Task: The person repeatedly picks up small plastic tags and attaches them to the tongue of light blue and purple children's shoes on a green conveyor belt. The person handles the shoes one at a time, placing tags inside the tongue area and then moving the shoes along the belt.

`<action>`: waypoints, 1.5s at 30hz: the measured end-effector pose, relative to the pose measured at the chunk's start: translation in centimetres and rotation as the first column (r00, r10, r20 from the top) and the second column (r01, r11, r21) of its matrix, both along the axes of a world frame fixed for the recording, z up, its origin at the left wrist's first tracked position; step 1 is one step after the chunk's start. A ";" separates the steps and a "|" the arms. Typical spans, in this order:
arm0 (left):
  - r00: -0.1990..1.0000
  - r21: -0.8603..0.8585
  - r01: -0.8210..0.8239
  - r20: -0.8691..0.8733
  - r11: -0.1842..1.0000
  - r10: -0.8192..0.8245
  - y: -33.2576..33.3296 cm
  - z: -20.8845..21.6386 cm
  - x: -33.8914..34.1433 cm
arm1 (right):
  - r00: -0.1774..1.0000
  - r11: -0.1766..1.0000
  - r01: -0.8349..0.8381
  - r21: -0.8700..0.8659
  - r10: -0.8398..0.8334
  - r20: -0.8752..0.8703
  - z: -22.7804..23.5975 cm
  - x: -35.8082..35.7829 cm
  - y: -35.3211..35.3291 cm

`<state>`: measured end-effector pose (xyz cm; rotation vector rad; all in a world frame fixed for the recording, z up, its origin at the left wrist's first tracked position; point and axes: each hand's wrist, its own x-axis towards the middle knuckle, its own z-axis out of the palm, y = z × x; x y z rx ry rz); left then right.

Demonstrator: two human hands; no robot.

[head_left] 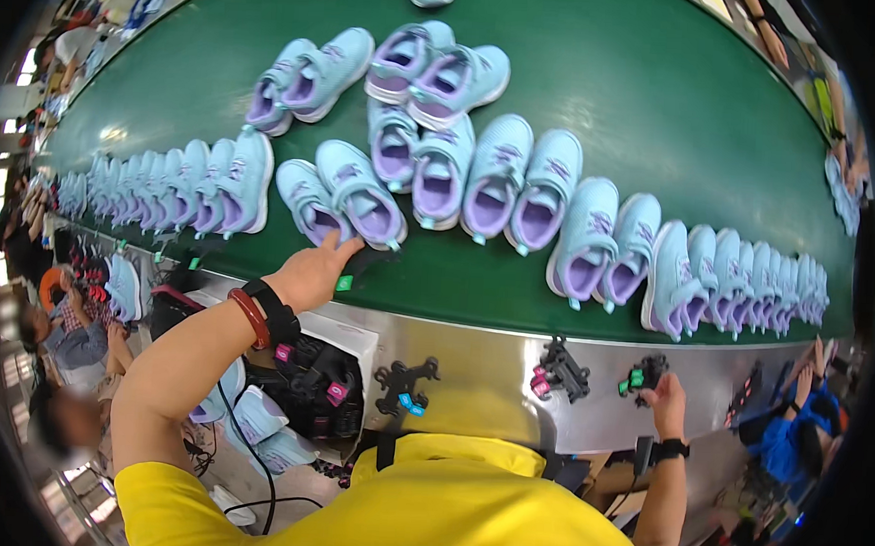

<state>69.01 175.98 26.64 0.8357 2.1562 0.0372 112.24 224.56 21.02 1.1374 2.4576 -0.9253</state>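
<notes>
My left hand [308, 275] reaches over the near edge of the green table, its fingers stretched out and apart. Its fingertips are at the heels of a pair of light blue sneakers [367, 207] with lilac linings. Beside these fingers lies a black plastic piece [372, 258] with a green tag. My right hand [665, 400] is at the metal ledge, fingers closed on a small cluster of black plastic hangers [643, 372] with green tags. How many pieces it grips is hidden.
Rows of matching sneakers [585, 240] line the green table [640, 116], with more pairs behind. Black hangers with blue tags [406, 384] and pink tags [560, 371] rest on the metal ledge [492, 358]. A white box [357, 338] holds black pieces. Other people work on both sides.
</notes>
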 end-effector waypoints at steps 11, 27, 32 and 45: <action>0.739 0.240 0.043 -0.661 0.970 0.131 -8.4 0.6 -17.6 | 0.979 0.779 -0.125 -0.615 -0.003 -0.203 10.9 -25.5 -12.7; 0.891 0.479 0.173 -0.448 0.861 0.071 -9.1 -2.6 -22.4 | 0.970 0.101 -0.124 -0.987 -0.195 -0.142 1.8 -53.5 -41.7; 0.867 0.503 0.203 -0.491 0.840 0.085 -8.5 -2.6 -21.8 | 0.961 0.114 -0.110 -0.987 -0.241 -0.135 1.0 -53.1 -41.9; 0.862 0.430 0.272 -0.507 0.861 -0.019 -8.3 -2.1 -22.0 | 0.967 0.159 -0.239 -0.958 0.124 -0.221 2.1 -54.4 -40.7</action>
